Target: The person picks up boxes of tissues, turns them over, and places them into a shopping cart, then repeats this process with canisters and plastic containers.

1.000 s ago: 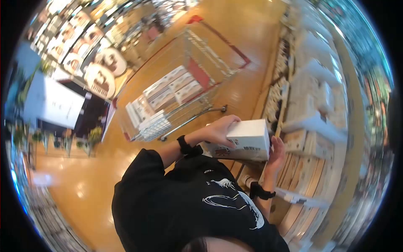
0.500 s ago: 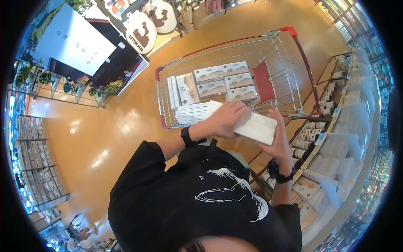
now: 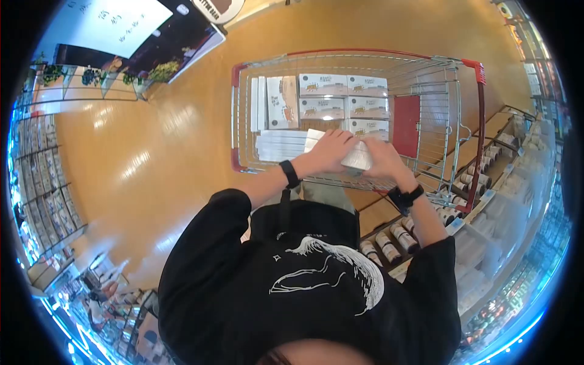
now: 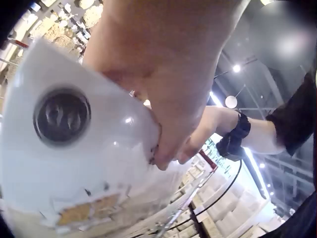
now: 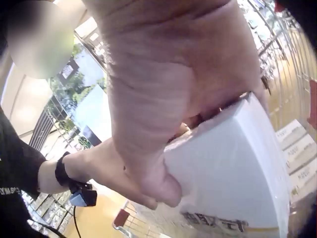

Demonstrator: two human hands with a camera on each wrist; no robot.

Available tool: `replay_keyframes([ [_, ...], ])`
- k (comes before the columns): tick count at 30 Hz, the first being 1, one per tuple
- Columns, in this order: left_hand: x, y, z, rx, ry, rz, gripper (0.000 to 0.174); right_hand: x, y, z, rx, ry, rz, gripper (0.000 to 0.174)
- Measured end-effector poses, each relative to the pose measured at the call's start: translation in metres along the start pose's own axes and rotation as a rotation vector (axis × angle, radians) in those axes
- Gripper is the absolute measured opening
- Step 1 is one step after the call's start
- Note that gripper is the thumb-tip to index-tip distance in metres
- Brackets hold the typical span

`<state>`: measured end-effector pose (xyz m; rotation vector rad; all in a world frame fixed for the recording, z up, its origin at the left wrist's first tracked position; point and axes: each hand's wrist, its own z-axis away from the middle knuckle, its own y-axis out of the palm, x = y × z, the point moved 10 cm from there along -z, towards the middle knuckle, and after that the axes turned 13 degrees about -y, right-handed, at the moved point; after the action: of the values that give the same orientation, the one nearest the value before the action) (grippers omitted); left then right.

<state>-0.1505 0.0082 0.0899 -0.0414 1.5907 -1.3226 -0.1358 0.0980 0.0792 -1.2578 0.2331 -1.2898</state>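
A white tissue box (image 3: 358,159) with dark printing is held between both hands over the near side of the shopping cart (image 3: 389,53). My left hand (image 3: 331,152) grips it from the left, thumb bent over its near face. From the other end my right hand (image 3: 384,160) grips it, its thumb pressing the printed side in the right wrist view. The left wrist view shows a round dark emblem on the box (image 4: 99,153). Below, in the cart, lie several similar boxes (image 3: 322,108) in rows, with white packs (image 3: 280,146) stacked at the near left.
The cart's red handle (image 3: 479,134) is at the right end. Along the right runs a shelf (image 3: 486,243) of white packs, with bottle-like rolls (image 3: 404,237) on its lower tier. A display board (image 3: 121,24) stands at the upper left, and a goods rack (image 3: 45,176) at the left.
The box has gone from beside the right-hand shelf to over the cart, turning on the way. My view has swung toward the cart, and the right hand has closed in on the box.
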Motion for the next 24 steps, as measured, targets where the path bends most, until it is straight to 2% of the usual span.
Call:
replay_keyframes([
  [4,0.057,0.012,-0.016,-0.126,-0.166,-0.184,0.074,-0.079,0.027,-0.012,0.103,0.06,0.056,0.075],
  [6,0.111,0.019,-0.01,0.036,-0.452,-0.056,0.067,-0.11,0.05,-0.018,0.155,0.105,0.073,0.075],
  [9,0.153,0.018,0.012,0.035,-0.557,-0.048,0.057,-0.144,0.082,-0.029,0.236,0.148,0.056,0.074],
  [11,0.173,0.023,0.033,0.172,-0.745,-0.077,0.052,-0.156,0.114,-0.044,0.287,0.1,0.01,0.074],
  [15,0.169,0.031,0.053,0.086,-0.759,-0.015,0.052,-0.182,0.163,-0.067,0.236,0.094,-0.174,0.077],
  [17,0.168,0.036,0.061,0.204,-0.893,0.049,0.053,-0.186,0.179,-0.08,0.262,0.09,-0.288,0.082],
  [18,0.169,0.042,0.064,0.213,-0.902,0.043,0.053,-0.188,0.186,-0.086,0.266,0.085,-0.301,0.082],
  [21,0.164,0.054,0.06,0.197,-0.856,0.089,0.051,-0.196,0.213,-0.085,0.36,0.156,-0.234,0.081],
  [23,0.158,0.058,0.053,0.2,-0.861,0.128,0.049,-0.193,0.211,-0.084,0.24,0.068,-0.087,0.083],
  [24,0.156,0.059,0.05,0.208,-0.861,0.126,0.049,-0.193,0.217,-0.08,0.242,0.07,-0.094,0.083],
])
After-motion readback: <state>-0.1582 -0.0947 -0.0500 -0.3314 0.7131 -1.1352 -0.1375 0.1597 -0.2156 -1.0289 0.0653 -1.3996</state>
